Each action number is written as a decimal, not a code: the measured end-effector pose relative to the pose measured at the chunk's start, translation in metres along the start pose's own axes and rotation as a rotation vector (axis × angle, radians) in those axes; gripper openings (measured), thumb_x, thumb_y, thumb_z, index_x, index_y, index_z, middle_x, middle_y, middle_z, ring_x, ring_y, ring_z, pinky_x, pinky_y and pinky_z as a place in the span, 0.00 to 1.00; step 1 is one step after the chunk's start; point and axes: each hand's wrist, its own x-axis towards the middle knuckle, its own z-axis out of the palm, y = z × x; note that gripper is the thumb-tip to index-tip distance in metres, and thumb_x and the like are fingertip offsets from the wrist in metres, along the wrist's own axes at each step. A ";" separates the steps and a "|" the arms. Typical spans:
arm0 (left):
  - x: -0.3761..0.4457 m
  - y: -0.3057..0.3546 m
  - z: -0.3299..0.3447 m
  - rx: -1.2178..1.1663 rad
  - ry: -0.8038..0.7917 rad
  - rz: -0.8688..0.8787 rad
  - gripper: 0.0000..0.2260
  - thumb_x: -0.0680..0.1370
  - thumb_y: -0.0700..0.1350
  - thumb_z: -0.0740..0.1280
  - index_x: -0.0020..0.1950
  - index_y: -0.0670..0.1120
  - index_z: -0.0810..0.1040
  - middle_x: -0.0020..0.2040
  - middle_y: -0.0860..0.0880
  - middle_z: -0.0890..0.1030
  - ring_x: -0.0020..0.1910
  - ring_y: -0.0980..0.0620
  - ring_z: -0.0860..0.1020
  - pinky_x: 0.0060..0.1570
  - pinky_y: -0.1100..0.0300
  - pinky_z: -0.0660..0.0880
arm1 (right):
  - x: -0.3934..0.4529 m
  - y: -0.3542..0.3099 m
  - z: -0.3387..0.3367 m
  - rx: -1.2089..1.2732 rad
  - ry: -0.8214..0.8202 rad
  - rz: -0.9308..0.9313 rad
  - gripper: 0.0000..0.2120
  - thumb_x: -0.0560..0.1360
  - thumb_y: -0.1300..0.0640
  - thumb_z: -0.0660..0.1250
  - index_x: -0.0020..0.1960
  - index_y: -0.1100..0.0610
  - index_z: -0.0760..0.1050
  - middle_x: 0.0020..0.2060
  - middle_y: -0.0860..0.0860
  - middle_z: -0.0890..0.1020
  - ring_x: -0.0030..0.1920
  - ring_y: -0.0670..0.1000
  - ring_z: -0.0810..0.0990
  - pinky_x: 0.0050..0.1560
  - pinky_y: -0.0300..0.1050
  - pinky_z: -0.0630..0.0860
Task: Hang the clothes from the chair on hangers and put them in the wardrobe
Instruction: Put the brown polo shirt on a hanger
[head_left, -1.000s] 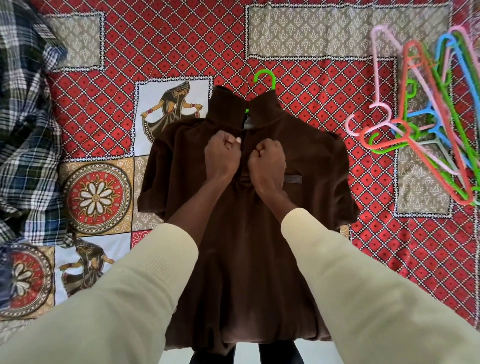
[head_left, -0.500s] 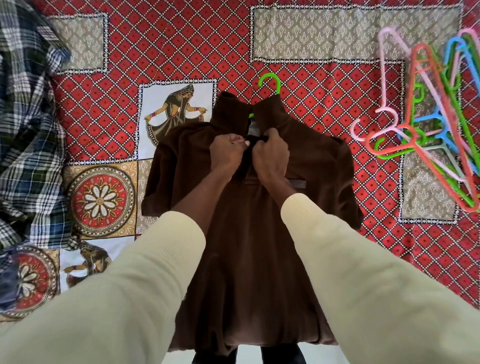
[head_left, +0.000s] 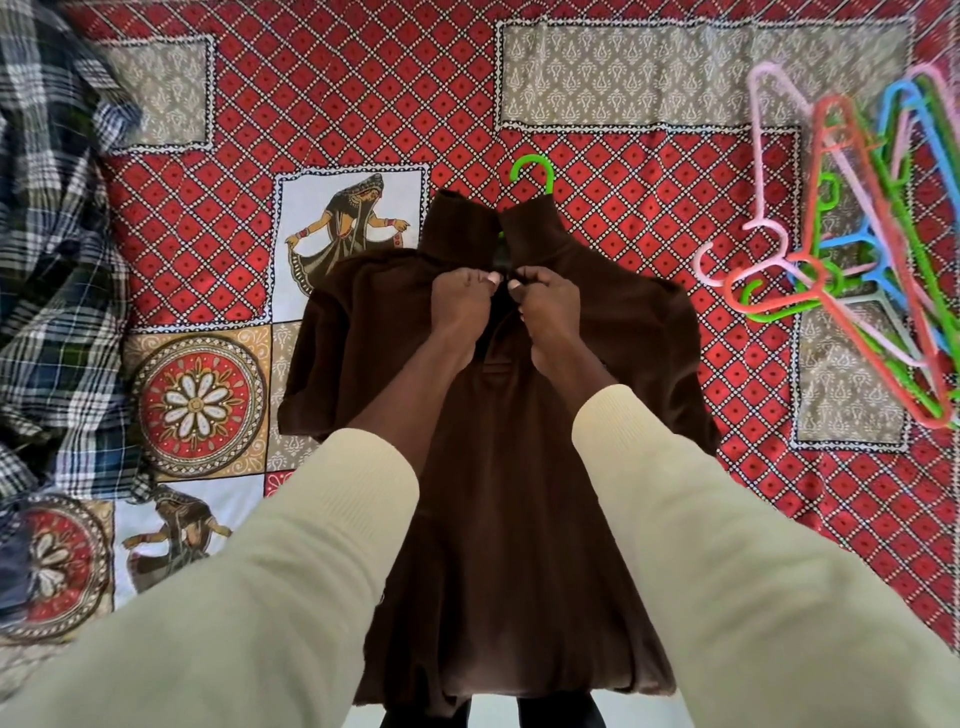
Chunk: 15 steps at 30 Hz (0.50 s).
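At 9 o'clock a plaid cloth (head_left: 49, 270) lies bunched on the red patterned bedspread (head_left: 337, 98). In the middle the brown shirt (head_left: 498, 457) lies flat, collar towards 12 o'clock, with the green hanger (head_left: 532, 171) hook poking out above the collar. The left hand (head_left: 462, 304) and the right hand (head_left: 548, 301) each pinch the shirt's front edge just below the collar, fingertips almost meeting. At 3 o'clock a pile of coloured hangers (head_left: 852, 249) rests on the spread
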 end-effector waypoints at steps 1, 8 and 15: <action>0.000 0.001 -0.001 -0.018 -0.012 -0.010 0.08 0.78 0.39 0.69 0.38 0.42 0.78 0.37 0.46 0.79 0.38 0.53 0.75 0.40 0.58 0.73 | -0.001 -0.002 -0.001 0.023 -0.016 0.020 0.09 0.75 0.69 0.66 0.49 0.58 0.81 0.41 0.51 0.82 0.39 0.45 0.77 0.33 0.32 0.72; 0.000 0.003 0.002 -0.068 -0.020 -0.054 0.11 0.77 0.38 0.70 0.34 0.45 0.78 0.35 0.48 0.79 0.40 0.51 0.77 0.44 0.57 0.74 | -0.004 -0.006 -0.006 0.066 -0.040 0.049 0.10 0.75 0.69 0.67 0.53 0.61 0.82 0.39 0.51 0.82 0.35 0.42 0.76 0.30 0.29 0.71; 0.000 0.007 0.003 -0.063 -0.009 -0.063 0.13 0.77 0.37 0.69 0.33 0.46 0.75 0.34 0.49 0.77 0.39 0.52 0.75 0.42 0.57 0.73 | -0.004 -0.003 -0.008 0.022 -0.039 0.051 0.04 0.74 0.62 0.68 0.43 0.58 0.82 0.35 0.49 0.82 0.34 0.44 0.76 0.35 0.37 0.72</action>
